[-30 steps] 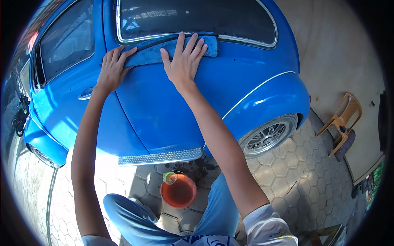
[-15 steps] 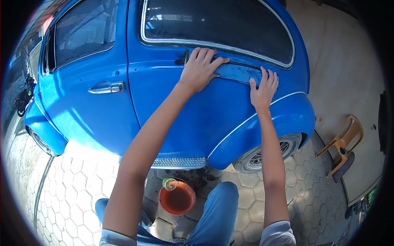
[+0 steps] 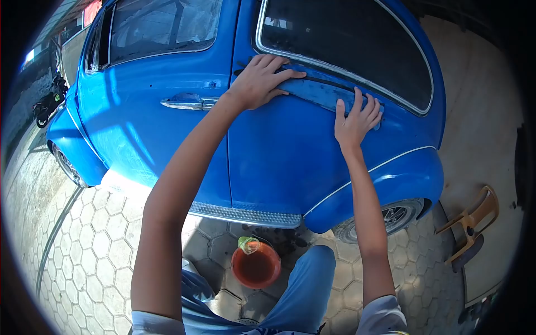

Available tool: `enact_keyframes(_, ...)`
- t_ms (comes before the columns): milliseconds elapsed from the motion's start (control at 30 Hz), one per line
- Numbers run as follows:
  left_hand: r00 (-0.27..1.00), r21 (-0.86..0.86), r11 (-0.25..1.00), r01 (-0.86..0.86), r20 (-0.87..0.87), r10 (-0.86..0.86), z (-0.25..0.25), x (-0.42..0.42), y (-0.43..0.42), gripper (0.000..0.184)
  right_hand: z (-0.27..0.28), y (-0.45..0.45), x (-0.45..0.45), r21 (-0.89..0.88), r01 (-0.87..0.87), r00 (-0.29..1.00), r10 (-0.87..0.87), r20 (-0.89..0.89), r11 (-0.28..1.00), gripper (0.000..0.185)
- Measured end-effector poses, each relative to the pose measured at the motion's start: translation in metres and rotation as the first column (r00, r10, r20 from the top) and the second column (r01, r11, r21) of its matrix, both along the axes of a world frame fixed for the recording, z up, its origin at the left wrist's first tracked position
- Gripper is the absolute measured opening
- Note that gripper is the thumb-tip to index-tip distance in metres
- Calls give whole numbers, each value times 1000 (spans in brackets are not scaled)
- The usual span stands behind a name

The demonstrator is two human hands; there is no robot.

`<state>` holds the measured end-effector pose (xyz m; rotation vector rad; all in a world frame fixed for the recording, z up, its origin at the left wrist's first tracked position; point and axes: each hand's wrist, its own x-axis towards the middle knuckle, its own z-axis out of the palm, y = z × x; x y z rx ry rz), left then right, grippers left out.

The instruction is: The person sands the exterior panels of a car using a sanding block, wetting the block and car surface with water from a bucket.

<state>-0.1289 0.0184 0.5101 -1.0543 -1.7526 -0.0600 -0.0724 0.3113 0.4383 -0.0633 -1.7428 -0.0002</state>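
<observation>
Blue Beetle side panel (image 3: 279, 156) now meets the long block (image 3: 315, 93) nearer the door seam (image 3: 229, 151) after a forward slide; left hand (image 3: 258, 82) grips its front, right hand (image 3: 355, 123) spreads over its rear.

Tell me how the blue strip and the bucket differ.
Colour: the strip is blue, the bucket orange-red.
Shape: the strip is long and narrow, the bucket round at its rim.
Place: the strip lies along the car's side under the left hand and right hand; the bucket stands on the paving, touched by neither.
Shared: both are on the near side of the car.
</observation>
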Motion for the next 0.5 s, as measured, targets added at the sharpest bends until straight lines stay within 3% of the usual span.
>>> enact_keyframes(233, 965, 131, 974, -184, 212, 154, -18, 3, -128, 66, 33, -124, -33, 148, -124, 992, 118, 49, 981, 74)
enact_keyframes(367, 958, 146, 966, -212, 227, 176, -21, 5, -127, 69, 37, -111, -30, 168, -104, 995, 101, 27, 980, 78)
enact_keyframes(433, 951, 123, 966, -228, 243, 193, -34, 12, -109, 70, 38, -86, -26, 307, -174, 984, 157, 81, 936, 82)
enact_keyframes(500, 942, 95, 956, -278, 219, 253, -28, 11, -89, 73, 39, -58, -19, 316, -110, 994, 96, 57, 943, 81)
